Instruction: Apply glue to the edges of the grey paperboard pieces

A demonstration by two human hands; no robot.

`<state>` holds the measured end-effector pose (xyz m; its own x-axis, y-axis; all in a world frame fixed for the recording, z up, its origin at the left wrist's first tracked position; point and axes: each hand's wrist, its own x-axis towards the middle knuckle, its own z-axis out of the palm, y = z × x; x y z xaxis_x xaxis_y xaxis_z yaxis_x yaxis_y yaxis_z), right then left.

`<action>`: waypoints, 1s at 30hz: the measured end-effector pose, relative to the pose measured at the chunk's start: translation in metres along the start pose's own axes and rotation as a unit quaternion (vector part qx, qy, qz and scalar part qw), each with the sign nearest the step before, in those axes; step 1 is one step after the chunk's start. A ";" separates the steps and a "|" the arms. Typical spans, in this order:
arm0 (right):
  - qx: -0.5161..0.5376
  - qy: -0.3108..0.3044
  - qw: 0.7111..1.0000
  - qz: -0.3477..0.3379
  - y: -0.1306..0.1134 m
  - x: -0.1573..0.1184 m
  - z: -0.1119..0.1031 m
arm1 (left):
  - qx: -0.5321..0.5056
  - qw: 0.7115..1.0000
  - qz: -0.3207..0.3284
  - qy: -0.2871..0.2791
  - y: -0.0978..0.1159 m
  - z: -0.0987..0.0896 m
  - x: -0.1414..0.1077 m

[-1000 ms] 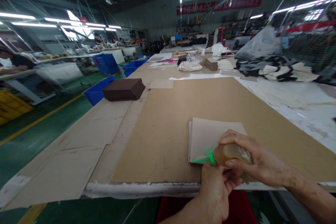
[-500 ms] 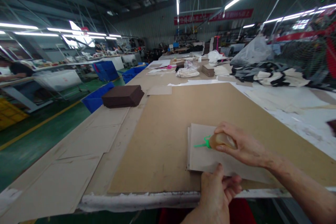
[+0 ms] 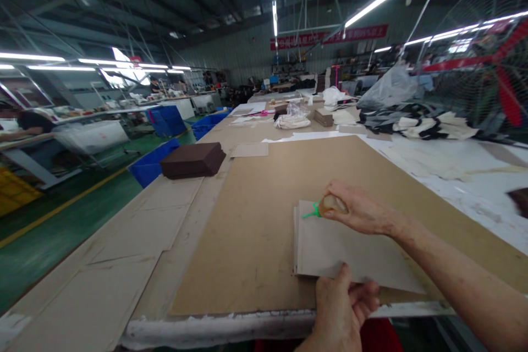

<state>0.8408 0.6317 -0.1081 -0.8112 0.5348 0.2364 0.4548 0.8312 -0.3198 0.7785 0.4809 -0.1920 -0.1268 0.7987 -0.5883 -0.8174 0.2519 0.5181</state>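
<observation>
My right hand (image 3: 355,208) is wrapped round a squeeze glue bottle (image 3: 335,203) of amber-brown colour. Its green nozzle (image 3: 311,212) points left, low over the far left corner of the top grey cardboard sheet (image 3: 350,253). That sheet lies on a small stack whose edges show at the left. At the near edge of the stack is my left hand (image 3: 344,300), thumb on top of the sheet and the other fingers curled below the edge. The stack rests on a large tan board (image 3: 247,231) on the table.
A dark brown stack of sheets (image 3: 192,159) stands at the left table edge, with grey cardboard sheets (image 3: 127,231) nearer me. A small grey piece (image 3: 249,150) lies beyond the board. Fabric scraps (image 3: 437,121) and a large fan (image 3: 495,60) are at right. Blue bins (image 3: 154,162) stand left.
My right hand has moved the glue bottle away from me and slightly left, toward the sheet's far left corner. My left hand stays at the near edge. The view has shifted slightly.
</observation>
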 end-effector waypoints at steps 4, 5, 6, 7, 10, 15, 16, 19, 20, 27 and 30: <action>-0.033 0.006 0.999 0.005 0.000 0.012 -0.004 | 0.002 1.000 0.001 0.014 -0.001 0.000 0.001; -0.040 0.005 0.999 0.006 -0.001 0.014 -0.005 | 0.003 1.000 0.000 0.015 -0.002 0.000 0.001; -0.047 0.002 0.999 0.007 -0.002 0.016 -0.006 | 0.002 1.000 -0.001 0.013 -0.002 0.000 0.002; -0.055 -0.002 0.998 0.006 -0.003 0.018 -0.007 | 0.001 1.000 -0.001 0.011 -0.002 -0.001 0.003; -0.065 -0.014 0.998 -0.001 -0.008 0.020 -0.011 | -0.002 1.000 0.004 0.004 -0.003 -0.002 0.004; -0.063 -0.041 0.997 -0.015 -0.011 0.022 -0.021 | 0.004 1.000 0.007 0.012 -0.001 0.001 0.001; -0.060 -0.052 0.997 -0.018 -0.012 0.023 -0.023 | 0.006 1.000 0.008 0.015 0.000 0.002 0.000; -0.044 -0.078 0.996 -0.025 -0.012 0.026 -0.029 | 0.013 1.000 0.014 0.023 0.002 0.005 -0.004; -0.043 -0.082 0.995 -0.028 -0.011 0.027 -0.030 | 0.014 0.999 0.014 0.025 0.003 0.006 -0.006; -0.083 -0.052 0.995 -0.015 -0.002 0.034 -0.027 | 0.012 1.000 0.016 0.021 0.001 0.005 -0.006; -0.093 -0.053 0.994 -0.015 0.001 0.031 -0.030 | 0.010 1.000 0.012 0.024 0.000 0.003 -0.004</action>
<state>0.8276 0.6538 -0.0734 -0.8556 0.4978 0.1421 0.4811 0.8659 -0.1368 0.7802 0.4795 -0.1879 -0.1732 0.7775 -0.6045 -0.8020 0.2449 0.5448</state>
